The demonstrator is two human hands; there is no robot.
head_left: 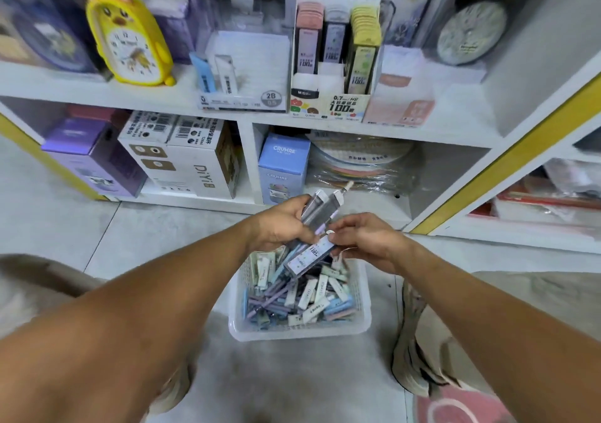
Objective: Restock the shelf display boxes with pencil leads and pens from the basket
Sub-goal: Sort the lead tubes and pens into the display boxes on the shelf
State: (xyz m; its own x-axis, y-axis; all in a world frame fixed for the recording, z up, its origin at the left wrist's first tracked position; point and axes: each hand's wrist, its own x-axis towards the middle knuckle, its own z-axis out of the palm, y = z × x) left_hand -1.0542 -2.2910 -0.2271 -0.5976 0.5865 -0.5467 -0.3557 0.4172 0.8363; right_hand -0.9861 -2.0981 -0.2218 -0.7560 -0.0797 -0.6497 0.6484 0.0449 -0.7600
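1. Shelf unit [325, 130]: white, with yellow edging; it stands behind the basket and fills the upper part of the view.
2. Basket [299, 333]: white plastic, on the floor in front of the shelf unit, between the person's knees. It is heaped with lead packs and pens [270, 296], all jumbled.
3. Display box [335, 97]: on the upper shelf, above and behind the basket. Pink, grey and yellow lead packs stand upright in its slots; the front slot looks partly unfilled.
4. Clear box [247, 65]: just left of the display box, marked 2B, a few packs leaning inside.
5. Yellow clock [130, 39]: chick-shaped, same shelf, well left of the display box.
6. Left hand [279, 227]: above the basket, fingers curled round a bundle of lead packs [320, 209], tilted up toward the shelf.
7. Right hand [364, 240]: above the basket, just beside the left, pinching a single lead pack [309, 257] by its end.
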